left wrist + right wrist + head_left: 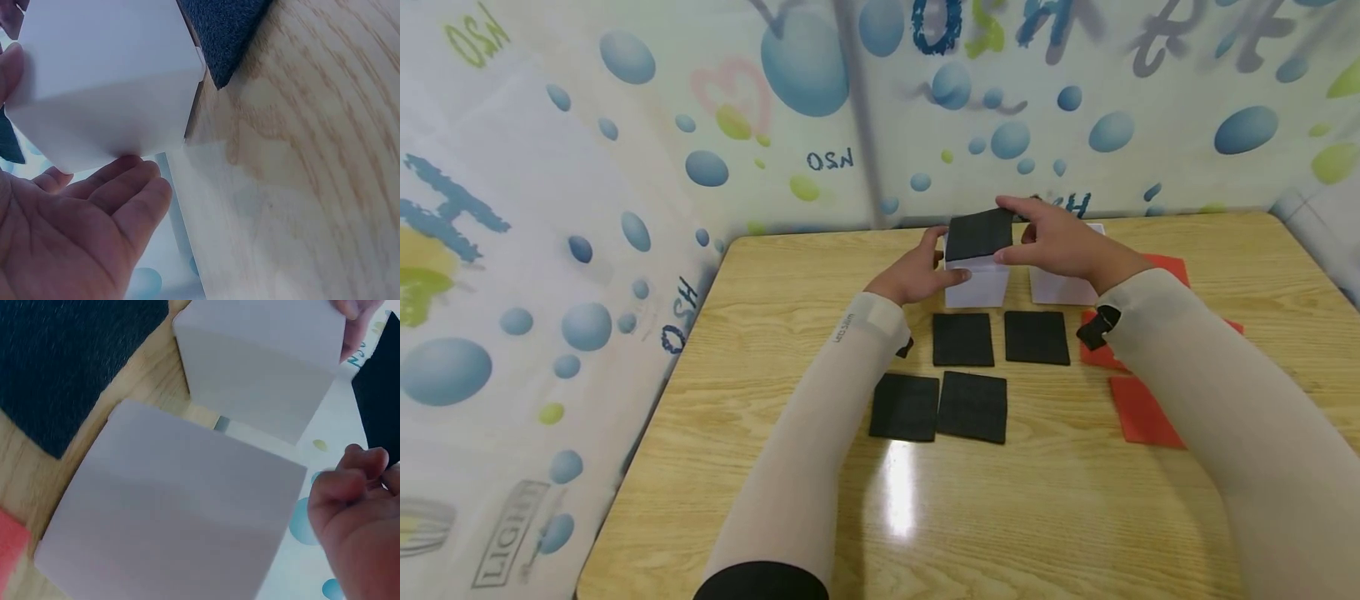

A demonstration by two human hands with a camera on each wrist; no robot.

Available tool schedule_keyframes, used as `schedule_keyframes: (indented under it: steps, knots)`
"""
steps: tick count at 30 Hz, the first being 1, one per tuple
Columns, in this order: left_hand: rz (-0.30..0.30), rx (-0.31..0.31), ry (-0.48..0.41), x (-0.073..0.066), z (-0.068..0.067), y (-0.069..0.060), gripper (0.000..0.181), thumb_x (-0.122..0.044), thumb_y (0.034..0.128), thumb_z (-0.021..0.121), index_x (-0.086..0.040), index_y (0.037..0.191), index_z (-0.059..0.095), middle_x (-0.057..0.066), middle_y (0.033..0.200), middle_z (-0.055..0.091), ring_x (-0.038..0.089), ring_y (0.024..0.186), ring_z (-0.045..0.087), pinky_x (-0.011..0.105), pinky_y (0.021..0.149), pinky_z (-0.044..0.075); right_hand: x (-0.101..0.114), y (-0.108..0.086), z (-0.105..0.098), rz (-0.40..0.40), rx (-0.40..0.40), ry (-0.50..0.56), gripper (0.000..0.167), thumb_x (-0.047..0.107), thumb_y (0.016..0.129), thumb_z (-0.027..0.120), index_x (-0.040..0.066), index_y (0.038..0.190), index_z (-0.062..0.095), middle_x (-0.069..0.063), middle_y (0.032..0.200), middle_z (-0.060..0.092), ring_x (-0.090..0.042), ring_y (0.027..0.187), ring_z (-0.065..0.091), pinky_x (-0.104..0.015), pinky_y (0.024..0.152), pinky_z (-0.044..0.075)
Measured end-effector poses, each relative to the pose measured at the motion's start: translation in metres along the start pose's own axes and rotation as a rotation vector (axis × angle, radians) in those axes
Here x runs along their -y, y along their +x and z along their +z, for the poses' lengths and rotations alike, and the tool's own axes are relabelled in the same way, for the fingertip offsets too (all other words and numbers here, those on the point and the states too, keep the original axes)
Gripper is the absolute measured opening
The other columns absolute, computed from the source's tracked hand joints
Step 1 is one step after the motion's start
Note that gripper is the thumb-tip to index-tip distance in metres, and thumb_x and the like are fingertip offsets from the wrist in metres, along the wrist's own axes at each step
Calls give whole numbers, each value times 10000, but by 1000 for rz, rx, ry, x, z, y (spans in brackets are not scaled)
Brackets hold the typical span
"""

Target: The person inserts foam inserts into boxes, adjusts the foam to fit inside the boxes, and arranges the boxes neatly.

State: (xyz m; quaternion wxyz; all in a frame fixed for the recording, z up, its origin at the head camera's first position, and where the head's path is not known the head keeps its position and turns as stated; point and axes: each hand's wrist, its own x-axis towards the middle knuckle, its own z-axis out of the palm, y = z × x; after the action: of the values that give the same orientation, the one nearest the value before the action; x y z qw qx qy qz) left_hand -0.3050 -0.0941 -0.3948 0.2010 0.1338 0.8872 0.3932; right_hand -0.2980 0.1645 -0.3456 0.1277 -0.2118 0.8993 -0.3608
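My right hand (1056, 242) pinches a black felt square (979, 233) by its right side, holding it above a white box (976, 288). That same square (380, 394) shows at the right edge of the right wrist view. My left hand (913, 271) holds the box at its left side, thumb against the front face. Seen from the left wrist, its fingers (140, 203) touch the side of the box (112, 69). The square covers the box's top in the head view, so whether the top is open cannot be told.
A second white box (1063, 287) stands just to the right, partly behind my right hand. Several black squares (962, 340) lie on the wooden table (760, 333) in front of the boxes. Red squares (1142, 412) lie at the right, partly under my right forearm. A patterned wall covering rises behind.
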Motion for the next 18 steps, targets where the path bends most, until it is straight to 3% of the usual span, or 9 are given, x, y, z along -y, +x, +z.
schedule_keyframes:
  steps: [3,7,18]
  knots:
    - [6,5,1,0,0,0,977,-478,1005,696,-259,1687,32,120,1717,304,279,1574,346,482,1236,366,0,2,-1,7,24,-68,919,418,993,711,200,1708,177,-163,1673,333,-383,1125,582,-556,973,495]
    - [-9,6,10,0,0,-1,980,-496,1004,691,-274,1690,27,119,1716,309,275,1572,349,480,1234,370,1,5,-2,13,54,-113,928,428,995,692,181,1711,155,-167,1743,212,-489,1372,490,-671,1138,394]
    - [-15,6,33,-2,-1,-1,989,-542,1006,665,-281,1696,7,107,1730,280,262,1573,348,486,1231,372,0,14,1,33,104,-238,945,417,974,706,161,1708,168,-184,1743,212,-426,1588,234,-664,1249,223]
